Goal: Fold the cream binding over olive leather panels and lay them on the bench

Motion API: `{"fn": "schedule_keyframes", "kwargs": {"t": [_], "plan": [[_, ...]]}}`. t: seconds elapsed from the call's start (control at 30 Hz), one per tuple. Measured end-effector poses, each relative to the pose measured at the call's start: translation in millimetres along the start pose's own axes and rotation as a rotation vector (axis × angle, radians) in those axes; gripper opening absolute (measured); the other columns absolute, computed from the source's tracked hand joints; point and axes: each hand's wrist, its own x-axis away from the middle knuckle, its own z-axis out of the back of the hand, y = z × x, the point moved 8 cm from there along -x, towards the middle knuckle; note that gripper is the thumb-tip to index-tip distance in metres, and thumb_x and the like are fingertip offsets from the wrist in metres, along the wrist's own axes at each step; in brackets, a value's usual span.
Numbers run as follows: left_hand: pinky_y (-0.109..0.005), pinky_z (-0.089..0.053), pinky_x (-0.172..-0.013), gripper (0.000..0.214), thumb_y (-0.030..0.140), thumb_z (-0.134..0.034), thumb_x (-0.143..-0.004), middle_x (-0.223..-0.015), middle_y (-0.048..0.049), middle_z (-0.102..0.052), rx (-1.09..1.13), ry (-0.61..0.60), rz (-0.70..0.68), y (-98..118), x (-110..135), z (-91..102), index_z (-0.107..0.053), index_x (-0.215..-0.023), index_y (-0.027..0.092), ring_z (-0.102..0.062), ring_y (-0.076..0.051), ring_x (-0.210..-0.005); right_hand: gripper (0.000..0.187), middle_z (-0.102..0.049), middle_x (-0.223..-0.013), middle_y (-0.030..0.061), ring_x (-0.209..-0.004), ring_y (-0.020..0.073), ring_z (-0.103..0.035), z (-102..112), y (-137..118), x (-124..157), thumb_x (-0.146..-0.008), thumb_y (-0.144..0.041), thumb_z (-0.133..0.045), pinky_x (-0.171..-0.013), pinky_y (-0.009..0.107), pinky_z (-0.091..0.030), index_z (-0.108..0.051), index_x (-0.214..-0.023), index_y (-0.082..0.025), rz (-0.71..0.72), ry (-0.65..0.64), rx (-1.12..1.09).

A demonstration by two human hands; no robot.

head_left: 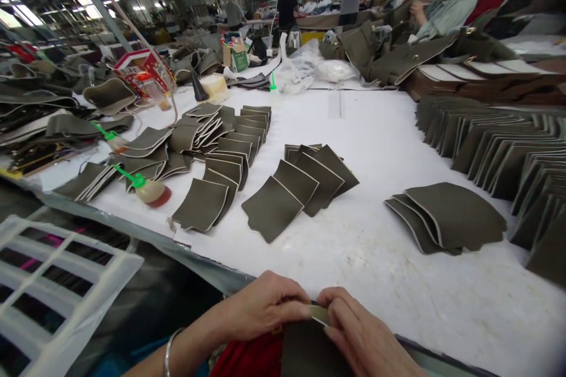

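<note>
Strip lights run over a long white worktop [380,147] strewn with olive-grey cut pieces, with other people working far off at twelve and one o'clock. Down at six o'clock, right at the near edge, the person holds one piece [309,350] upright over a red cloth [247,359]. The left hand [265,306], bracelet [170,350] on its wrist, and the right hand [362,336] meet at the piece's top edge. Both sets of fingers [296,309] are clenched on that pale edge, tips almost touching; I cannot tell whether they are folding it or only pressing it. To my eye the job wants an even pinch, worked along the edge in small steps, with the thumbs behind so the piece stays flat and the light trim line stays straight. A fan of pieces [305,188] lies at twelve o'clock from the hands, well apart. A small stack [451,218] sits at two o'clock, and close rows [495,141] stand on edge beyond it. At ten o'clock a green-capped bottle [148,188] lies on its side beside another fan. A white crate [57,271] sits off the worktop at nine o'clock.
</note>
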Motion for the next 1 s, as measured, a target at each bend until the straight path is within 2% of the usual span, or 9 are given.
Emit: {"fn": "schedule_keyframes", "kwargs": {"t": [0.07,0.13,0.23,0.43,0.57,0.67,0.77,0.83,1.0], "plan": [[-0.020,-0.035,-0.063,0.014,0.027,-0.063,-0.083,-0.073,0.0036,-0.060,-0.062,0.014,-0.002,2,6,1.0,-0.071,-0.090,0.018,-0.051,-0.012,-0.069,0.019,-0.061,-0.092,0.0025,-0.078,0.0179,-0.064,-2,0,-2,-0.094,-0.009,-0.038,-0.069,0.030,-0.055,-0.046,-0.100,-0.025,-0.046,-0.049,-0.011],[-0.019,-0.035,-0.064,0.010,0.018,-0.061,-0.080,-0.073,0.0038,-0.061,-0.086,0.031,0.000,2,8,1.0,-0.071,-0.085,0.018,-0.054,-0.012,-0.071,0.016,-0.061,-0.090,0.0021,-0.078,0.0190,-0.062,-3,2,-4,-0.097,-0.012,-0.036,-0.068,0.032,-0.054,-0.046,-0.101,-0.025,-0.097,-0.084,0.002],[-0.020,-0.036,-0.067,0.012,0.017,-0.057,-0.082,-0.073,0.0024,-0.062,-0.101,0.033,-0.004,2,8,-1.5,-0.069,-0.080,0.018,-0.056,-0.013,-0.072,0.016,-0.060,-0.089,0.0031,-0.077,0.0204,-0.060,-5,5,-6,-0.099,-0.015,-0.033,-0.065,0.034,-0.051,-0.045,-0.096,-0.025,-0.135,-0.110,0.038],[-0.020,-0.037,-0.068,0.014,0.016,-0.055,-0.082,-0.073,0.0018,-0.063,-0.125,0.041,-0.026,3,4,-3.7,-0.068,-0.079,0.018,-0.057,-0.013,-0.073,0.021,-0.055,-0.082,0.0019,-0.069,0.0193,-0.055,-4,0,-6,-0.100,-0.014,-0.028,-0.058,0.032,-0.046,-0.040,-0.087,-0.026,-0.092,-0.051,0.117],[-0.021,-0.036,-0.067,0.018,0.015,-0.052,-0.086,-0.072,0.0024,-0.062,-0.163,0.038,-0.054,7,4,-4.8,-0.068,-0.078,0.019,-0.056,-0.013,-0.071,0.022,-0.054,-0.079,0.0011,-0.063,0.0177,-0.052,2,-8,-5,-0.096,-0.009,-0.031,-0.052,0.030,-0.043,-0.037,-0.084,-0.026,-0.027,-0.020,0.205],[-0.021,-0.037,-0.071,0.020,0.013,-0.052,-0.088,-0.077,0.0017,-0.066,-0.236,0.057,-0.075,9,2,-7.0,-0.070,-0.082,0.020,-0.060,-0.014,-0.077,0.021,-0.053,-0.078,0.0014,-0.060,0.0173,-0.050,3,-9,-3,-0.096,-0.008,-0.034,-0.049,0.029,-0.040,-0.037,-0.084,-0.026,-0.007,0.002,0.258],[-0.022,-0.038,-0.076,0.014,0.016,-0.059,-0.088,-0.081,0.0011,-0.068,-0.297,0.094,-0.092,9,-2,-11.6,-0.072,-0.085,0.022,-0.061,-0.016,-0.085,0.020,-0.053,-0.078,0.0011,-0.061,0.0174,-0.051,1,-6,-1,-0.096,-0.010,-0.035,-0.049,0.029,-0.040,-0.039,-0.084,-0.025,-0.016,0.005,0.253],[-0.022,-0.038,-0.074,0.013,0.018,-0.061,-0.089,-0.079,0.0018,-0.066,-0.293,0.109,-0.110,10,-5,-16.0,-0.072,-0.083,0.022,-0.060,-0.015,-0.082,0.020,-0.055,-0.080,0.0016,-0.065,0.0182,-0.052,1,-5,0,-0.097,-0.010,-0.036,-0.052,0.029,-0.042,-0.042,-0.085,-0.025,-0.026,-0.012,0.221],[-0.021,-0.037,-0.073,0.015,0.017,-0.059,-0.091,-0.076,0.0027,-0.062,-0.259,0.141,-0.137,15,-7,-20.2,-0.069,-0.081,0.020,-0.058,-0.013,-0.079,0.015,-0.059,-0.090,0.0019,-0.081,0.0187,-0.057,17,3,-2,-0.094,-0.009,-0.047,-0.070,0.032,-0.049,-0.046,-0.089,-0.023,-0.141,-0.017,-0.036]]}}
